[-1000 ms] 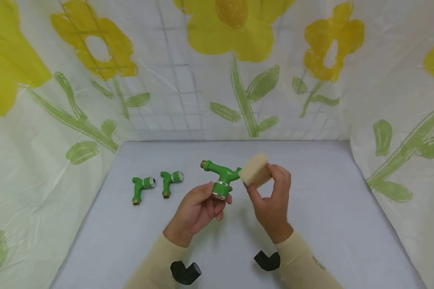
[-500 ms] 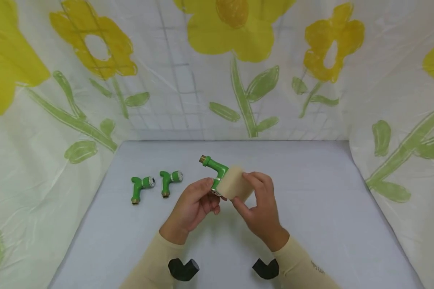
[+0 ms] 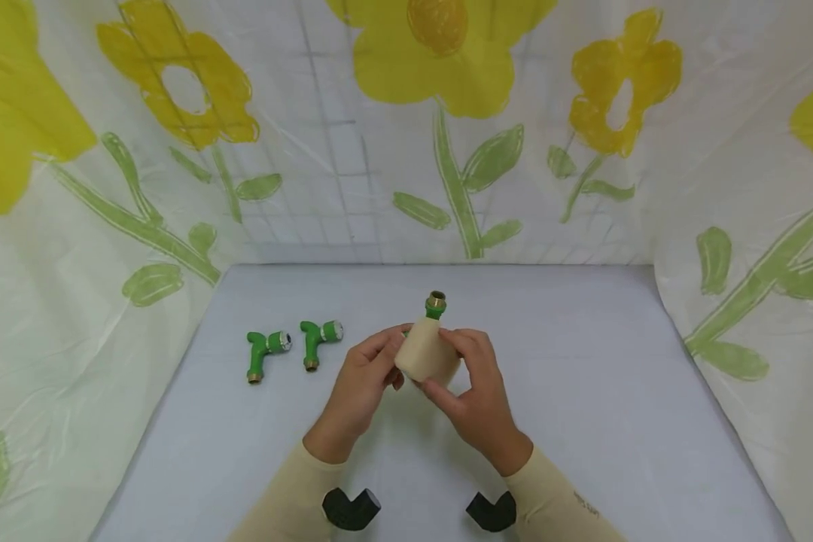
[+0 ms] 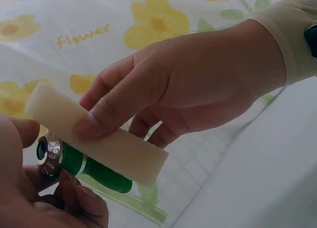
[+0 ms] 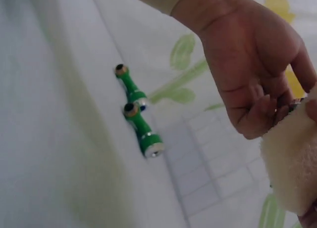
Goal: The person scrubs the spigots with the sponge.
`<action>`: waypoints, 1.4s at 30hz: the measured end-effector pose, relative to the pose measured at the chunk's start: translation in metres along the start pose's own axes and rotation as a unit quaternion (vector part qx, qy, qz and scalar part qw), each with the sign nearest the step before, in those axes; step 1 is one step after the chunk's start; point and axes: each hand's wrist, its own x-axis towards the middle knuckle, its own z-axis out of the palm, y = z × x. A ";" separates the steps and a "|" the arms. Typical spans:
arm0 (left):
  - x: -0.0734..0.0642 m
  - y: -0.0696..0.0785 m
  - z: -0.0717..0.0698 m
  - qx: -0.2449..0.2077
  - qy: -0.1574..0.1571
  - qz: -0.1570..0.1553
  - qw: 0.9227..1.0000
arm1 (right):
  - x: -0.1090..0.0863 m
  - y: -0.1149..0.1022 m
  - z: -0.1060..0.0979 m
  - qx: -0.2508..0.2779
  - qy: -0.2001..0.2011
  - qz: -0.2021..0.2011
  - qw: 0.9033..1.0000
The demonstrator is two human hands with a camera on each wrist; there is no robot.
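My left hand holds a green faucet above the table, its brass threaded end pointing away from me. A cream sponge block lies against the faucet and hides most of its body in the head view. My right hand grips this sponge between thumb and fingers. In the left wrist view, the sponge lies along the green faucet body, with the right thumb pressing on its face. The right wrist view shows the left hand's fingers curled behind the sponge.
Two more green faucets lie side by side on the pale table, left of the hands. A flower-printed curtain surrounds the table at the back and sides. Black curved pieces are on both wrists.
My right hand has brought the sponge leftward and against the faucet. The left hand has turned the faucet, so its brass end swung from pointing left to pointing away from me.
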 end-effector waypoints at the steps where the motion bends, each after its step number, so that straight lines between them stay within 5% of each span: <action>1: 0.000 0.001 -0.001 0.013 -0.013 0.010 1.000 | 0.001 -0.001 0.000 0.014 0.008 0.004 1.000; 7: -0.003 0.003 -0.002 0.034 -0.082 0.062 0.994 | 0.003 -0.005 0.000 0.112 0.022 0.024 0.993; 12: -0.004 -0.001 0.003 0.032 -0.038 0.102 0.994 | 0.003 -0.007 -0.001 0.134 0.018 0.041 0.990; 16: -0.006 -0.005 0.004 0.070 0.002 0.158 0.985 | 0.004 -0.006 -0.002 0.134 0.016 0.040 0.990; 20: -0.005 -0.007 0.003 0.156 0.019 0.246 0.957 | 0.004 -0.005 -0.005 0.091 0.019 0.024 0.995; 23: -0.003 -0.007 0.002 0.236 0.023 0.318 0.918 | 0.009 -0.002 -0.011 0.005 0.040 0.008 0.999; 26: -0.003 -0.006 0.002 0.303 0.022 0.369 0.878 | 0.018 0.002 -0.020 -0.092 0.085 -0.004 0.992; 28: -0.004 -0.007 0.002 0.327 0.019 0.386 0.862 | 0.023 0.005 -0.024 -0.138 0.106 -0.011 0.985; 30: -0.003 -0.008 0.003 0.341 0.022 0.398 0.852 | 0.024 0.006 -0.026 -0.174 0.101 -0.027 0.979; 35: -0.002 -0.011 0.005 0.359 0.042 0.402 0.841 | 0.021 0.007 -0.023 -0.219 0.052 -0.069 0.972; 42: 0.000 -0.013 0.007 0.398 0.043 0.397 0.826 | 0.024 0.008 -0.019 -0.237 0.074 -0.042 0.968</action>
